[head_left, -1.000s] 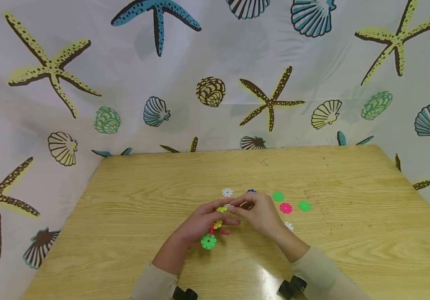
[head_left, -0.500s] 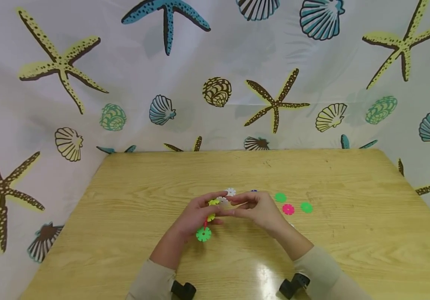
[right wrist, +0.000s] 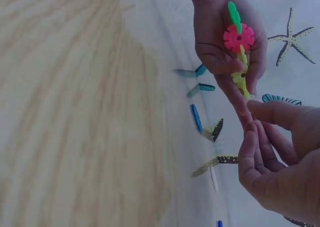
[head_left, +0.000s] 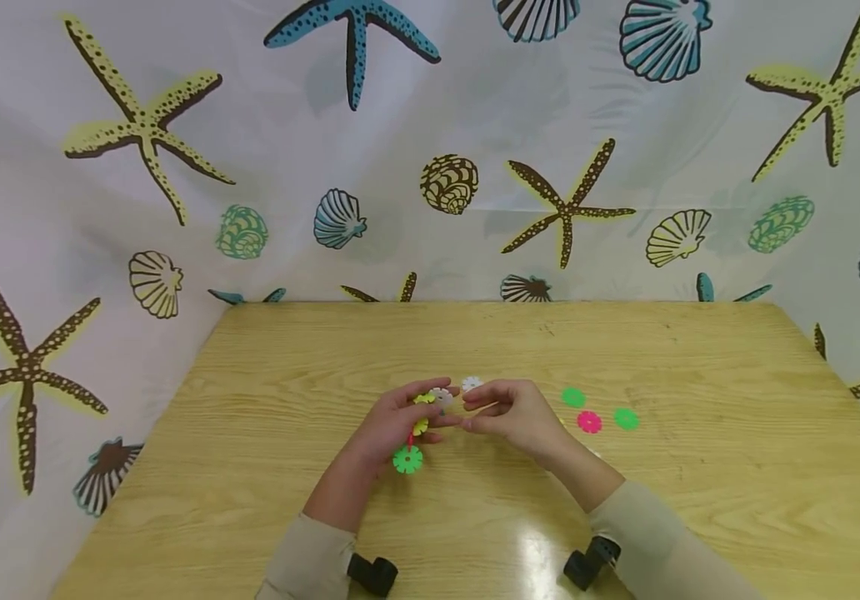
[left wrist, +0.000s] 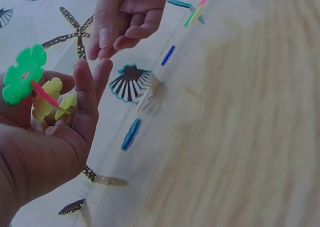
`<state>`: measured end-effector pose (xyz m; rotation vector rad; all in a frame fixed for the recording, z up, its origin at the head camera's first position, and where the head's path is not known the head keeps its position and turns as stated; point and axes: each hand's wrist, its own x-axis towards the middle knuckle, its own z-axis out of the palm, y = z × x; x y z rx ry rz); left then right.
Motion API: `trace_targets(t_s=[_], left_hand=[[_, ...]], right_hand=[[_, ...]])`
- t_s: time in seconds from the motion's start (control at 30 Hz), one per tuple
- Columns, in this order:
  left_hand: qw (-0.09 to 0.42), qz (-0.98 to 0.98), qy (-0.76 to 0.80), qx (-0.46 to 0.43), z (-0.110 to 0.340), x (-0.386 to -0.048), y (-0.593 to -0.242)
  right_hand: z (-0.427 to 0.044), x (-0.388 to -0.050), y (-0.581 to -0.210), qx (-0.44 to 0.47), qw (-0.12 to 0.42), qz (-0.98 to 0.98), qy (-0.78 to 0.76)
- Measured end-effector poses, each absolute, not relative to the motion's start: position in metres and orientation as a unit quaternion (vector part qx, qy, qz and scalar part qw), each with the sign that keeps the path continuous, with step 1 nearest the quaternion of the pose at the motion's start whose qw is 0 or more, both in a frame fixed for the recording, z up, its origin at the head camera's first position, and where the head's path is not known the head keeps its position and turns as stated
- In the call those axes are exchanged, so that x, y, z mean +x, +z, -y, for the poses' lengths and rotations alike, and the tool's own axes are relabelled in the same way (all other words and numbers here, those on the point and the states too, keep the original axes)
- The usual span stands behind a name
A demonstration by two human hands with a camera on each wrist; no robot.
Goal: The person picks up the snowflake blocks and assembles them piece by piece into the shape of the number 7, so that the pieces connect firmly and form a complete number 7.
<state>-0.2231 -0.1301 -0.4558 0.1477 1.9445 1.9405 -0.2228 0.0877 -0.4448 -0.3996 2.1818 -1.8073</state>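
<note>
My left hand holds a chain of flat notched plastic discs. A green disc hangs at its near end, joined to a pink disc. Two yellow discs follow, partly covered by the fingers. At the far end, by my left fingertips, is a white disc. Close to those fingertips is my right hand, its fingers loosely bent and thumb apart from the index finger. Nothing shows between them. In the left wrist view, the left fingers hide the white disc.
Loose discs lie on the wooden table: a white one beyond the hands, and two green ones with a pink one to the right. A dark blue disc shows edge-on. A printed curtain hangs behind.
A second ago my right hand pinched the white disc at the chain's end. Its fingers have come off and drawn slightly right. My left hand keeps the chain; the head view has shifted.
</note>
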Motion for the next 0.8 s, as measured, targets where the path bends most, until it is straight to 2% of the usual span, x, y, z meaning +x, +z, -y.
trace_targets(t_s=[0.37,0.8], left_hand=[[0.202,-0.681,0.703,0.040,0.153,-0.230,-0.453],[0.204,-0.655,0.727,0.039,0.156,-0.226,-0.447]], right_hand=[[-0.074,-0.232,-0.453,-0.143,0.136,-0.784,-0.589],[-0.044,-0.244,-0.455,-0.161,0.127,-0.826,-0.525]])
